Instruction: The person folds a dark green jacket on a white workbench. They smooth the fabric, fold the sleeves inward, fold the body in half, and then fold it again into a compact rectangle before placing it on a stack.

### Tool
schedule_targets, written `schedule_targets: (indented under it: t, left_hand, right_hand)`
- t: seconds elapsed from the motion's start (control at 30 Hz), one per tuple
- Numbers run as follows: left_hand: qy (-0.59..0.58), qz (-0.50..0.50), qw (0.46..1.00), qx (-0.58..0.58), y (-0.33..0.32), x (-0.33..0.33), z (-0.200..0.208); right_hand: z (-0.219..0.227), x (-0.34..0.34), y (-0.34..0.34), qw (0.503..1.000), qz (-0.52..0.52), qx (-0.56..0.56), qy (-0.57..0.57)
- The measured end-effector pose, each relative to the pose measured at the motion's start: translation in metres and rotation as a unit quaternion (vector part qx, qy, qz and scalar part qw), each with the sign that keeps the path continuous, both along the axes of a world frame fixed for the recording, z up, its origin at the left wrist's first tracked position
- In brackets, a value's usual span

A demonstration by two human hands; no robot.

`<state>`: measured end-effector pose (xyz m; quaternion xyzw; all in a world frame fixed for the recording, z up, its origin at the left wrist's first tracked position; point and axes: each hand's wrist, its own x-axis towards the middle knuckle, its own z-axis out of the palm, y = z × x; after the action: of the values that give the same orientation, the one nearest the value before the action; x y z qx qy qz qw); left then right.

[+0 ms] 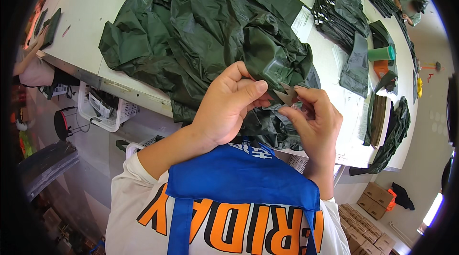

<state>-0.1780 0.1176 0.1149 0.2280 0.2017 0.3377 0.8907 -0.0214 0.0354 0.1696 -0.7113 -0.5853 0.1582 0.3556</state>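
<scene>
A large crumpled dark green raincoat-like garment of thin shiny material covers the table in front of me. My left hand is closed, pinching a fold of it between thumb and fingers. Close by on the right, my right hand is closed around small metal thread snips. Their pointed blades reach toward the fold beside my left fingertips. The snips' handle is mostly hidden in my palm. Part of the garment hangs over the table's near edge.
The white table carries stacked dark green pieces, a white paper sheet and a green cup-like cylinder at right. A white basket stands below the left edge. Other people work at far left and far right. Cardboard boxes sit lower right.
</scene>
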Motion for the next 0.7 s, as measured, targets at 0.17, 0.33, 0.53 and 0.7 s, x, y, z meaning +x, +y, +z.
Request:
schedule_targets:
  t: [0.17, 0.33, 0.53, 0.7]
  left_hand:
    - [-0.006, 0.010, 1.000, -0.002, -0.001, 0.001, 0.001]
    - [-0.009, 0.008, 1.000, 0.000, -0.001, 0.000, 0.000]
    - [-0.011, 0.008, 1.000, -0.004, 0.000, 0.000, -0.001]
    - [-0.038, -0.009, 0.999, -0.014, -0.001, 0.002, -0.006]
  right_hand:
    - [-0.003, -0.001, 0.001, 1.000, 0.014, 0.026, -0.006]
    - [-0.004, -0.001, 0.002, 0.999, 0.015, 0.026, 0.011]
    - [-0.011, 0.002, -0.005, 0.975, -0.001, 0.054, 0.216]
    - [-0.044, 0.019, 0.016, 0.811, -0.141, 0.160, 0.545]
